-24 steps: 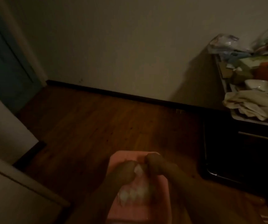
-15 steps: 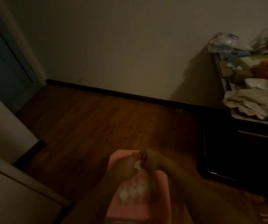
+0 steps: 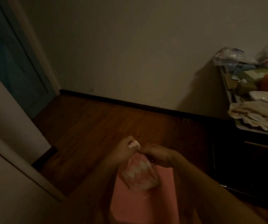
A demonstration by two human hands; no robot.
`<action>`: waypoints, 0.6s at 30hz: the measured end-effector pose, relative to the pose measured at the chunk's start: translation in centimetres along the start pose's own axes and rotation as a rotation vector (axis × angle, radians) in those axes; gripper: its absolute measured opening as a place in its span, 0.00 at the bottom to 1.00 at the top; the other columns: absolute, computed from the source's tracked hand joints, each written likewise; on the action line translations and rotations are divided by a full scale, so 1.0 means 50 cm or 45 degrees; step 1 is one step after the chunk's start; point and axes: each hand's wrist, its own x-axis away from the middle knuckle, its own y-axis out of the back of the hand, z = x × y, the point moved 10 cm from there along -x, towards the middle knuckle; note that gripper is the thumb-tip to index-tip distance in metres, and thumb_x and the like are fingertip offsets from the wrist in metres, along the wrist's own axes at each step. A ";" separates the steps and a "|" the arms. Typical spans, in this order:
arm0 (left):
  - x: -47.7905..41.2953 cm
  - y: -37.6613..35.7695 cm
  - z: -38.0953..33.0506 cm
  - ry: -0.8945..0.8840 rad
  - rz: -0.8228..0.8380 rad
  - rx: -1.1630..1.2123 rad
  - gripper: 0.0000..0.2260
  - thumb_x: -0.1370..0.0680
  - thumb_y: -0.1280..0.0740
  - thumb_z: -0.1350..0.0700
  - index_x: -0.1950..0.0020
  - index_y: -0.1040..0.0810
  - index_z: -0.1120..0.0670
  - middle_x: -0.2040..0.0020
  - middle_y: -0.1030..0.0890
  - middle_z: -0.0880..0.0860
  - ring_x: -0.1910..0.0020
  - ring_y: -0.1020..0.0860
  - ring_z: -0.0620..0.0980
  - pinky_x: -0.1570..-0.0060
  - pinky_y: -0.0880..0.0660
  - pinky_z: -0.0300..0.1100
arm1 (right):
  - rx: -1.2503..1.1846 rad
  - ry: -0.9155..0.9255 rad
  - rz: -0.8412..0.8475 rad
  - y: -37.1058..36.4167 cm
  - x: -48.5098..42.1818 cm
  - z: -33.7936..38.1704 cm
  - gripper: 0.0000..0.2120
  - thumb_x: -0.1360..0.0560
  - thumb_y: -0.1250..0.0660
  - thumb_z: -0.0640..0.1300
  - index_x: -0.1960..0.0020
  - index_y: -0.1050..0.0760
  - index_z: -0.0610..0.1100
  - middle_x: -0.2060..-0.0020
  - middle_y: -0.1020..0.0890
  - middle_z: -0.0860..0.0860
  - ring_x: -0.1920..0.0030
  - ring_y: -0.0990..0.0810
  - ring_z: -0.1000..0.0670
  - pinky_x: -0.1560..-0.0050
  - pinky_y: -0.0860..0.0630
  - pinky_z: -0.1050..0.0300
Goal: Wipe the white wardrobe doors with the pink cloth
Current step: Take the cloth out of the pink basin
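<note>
The left hand (image 3: 126, 148) and right hand (image 3: 160, 156) are pinching the cloth (image 3: 138, 174) at lower centre over a tub (image 3: 146, 204). The doors (image 3: 5, 183), at left, are standing untouched. Risk: wet cloth dripping onto floor (image 3: 105, 123); dim light hiding missed patches.

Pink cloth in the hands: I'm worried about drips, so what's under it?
A pink flat-topped object, wooden floor around it. The pink cloth, gripped by left hand and right hand, covers its far part.

Dark cabinet (image 3: 251, 167) (bowl (image 3: 264, 97), rags (image 3: 256, 113) atop); wood floor (image 3: 114, 120).
</note>
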 end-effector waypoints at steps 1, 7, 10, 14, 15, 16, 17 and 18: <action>0.003 0.021 -0.013 -0.015 -0.034 -0.004 0.07 0.24 0.32 0.61 0.60 0.28 0.54 0.62 0.23 0.49 0.62 0.25 0.44 0.67 0.32 0.31 | 0.087 -0.009 0.035 -0.008 0.004 0.008 0.21 0.27 0.29 0.58 0.46 0.18 0.41 0.57 0.18 0.47 0.57 0.22 0.50 0.60 0.29 0.59; 0.027 0.152 -0.090 -0.081 -0.176 -0.105 0.04 0.20 0.37 0.54 0.53 0.30 0.52 0.56 0.25 0.50 0.58 0.25 0.46 0.64 0.29 0.38 | 0.494 0.124 0.026 -0.020 0.014 0.078 0.06 0.31 0.25 0.43 0.54 0.15 0.49 0.55 0.15 0.47 0.53 0.17 0.48 0.50 0.21 0.52; 0.047 0.213 -0.135 -0.128 -0.240 -0.139 0.05 0.20 0.37 0.53 0.51 0.29 0.54 0.55 0.25 0.49 0.55 0.24 0.48 0.59 0.28 0.43 | 0.557 0.159 0.033 -0.041 0.026 0.126 0.07 0.32 0.28 0.39 0.56 0.16 0.48 0.58 0.16 0.47 0.58 0.17 0.51 0.56 0.21 0.54; 0.090 0.302 -0.190 -0.177 -0.370 -0.161 0.06 0.21 0.36 0.54 0.48 0.29 0.57 0.56 0.25 0.49 0.57 0.25 0.45 0.61 0.29 0.39 | 0.723 0.178 0.007 -0.055 0.027 0.181 0.08 0.27 0.30 0.38 0.49 0.17 0.43 0.54 0.15 0.45 0.54 0.16 0.48 0.52 0.18 0.51; 0.102 0.326 -0.199 -0.188 -0.405 -0.167 0.05 0.21 0.36 0.55 0.50 0.28 0.56 0.57 0.25 0.48 0.57 0.25 0.45 0.62 0.29 0.39 | 0.753 0.185 0.006 -0.064 0.028 0.194 0.08 0.27 0.30 0.39 0.49 0.17 0.43 0.53 0.15 0.45 0.53 0.16 0.47 0.50 0.18 0.49; 0.115 0.352 -0.205 -0.189 -0.446 -0.172 0.04 0.22 0.35 0.54 0.52 0.28 0.54 0.57 0.24 0.48 0.58 0.25 0.45 0.62 0.29 0.39 | 0.775 0.199 0.003 -0.076 0.031 0.210 0.07 0.26 0.31 0.39 0.50 0.17 0.44 0.54 0.15 0.46 0.55 0.16 0.48 0.53 0.18 0.49; 0.133 0.381 -0.210 -0.185 -0.495 -0.189 0.04 0.23 0.33 0.53 0.54 0.28 0.51 0.58 0.24 0.47 0.58 0.24 0.46 0.62 0.28 0.41 | 0.787 0.217 -0.004 -0.090 0.037 0.230 0.07 0.25 0.32 0.38 0.53 0.17 0.47 0.57 0.15 0.48 0.58 0.17 0.51 0.57 0.20 0.53; 0.148 0.411 -0.212 -0.183 -0.555 -0.210 0.06 0.24 0.32 0.51 0.57 0.28 0.47 0.58 0.24 0.46 0.57 0.23 0.47 0.61 0.27 0.43 | 0.791 0.231 -0.014 -0.102 0.041 0.245 0.09 0.25 0.33 0.38 0.55 0.17 0.48 0.60 0.15 0.51 0.61 0.17 0.54 0.61 0.22 0.56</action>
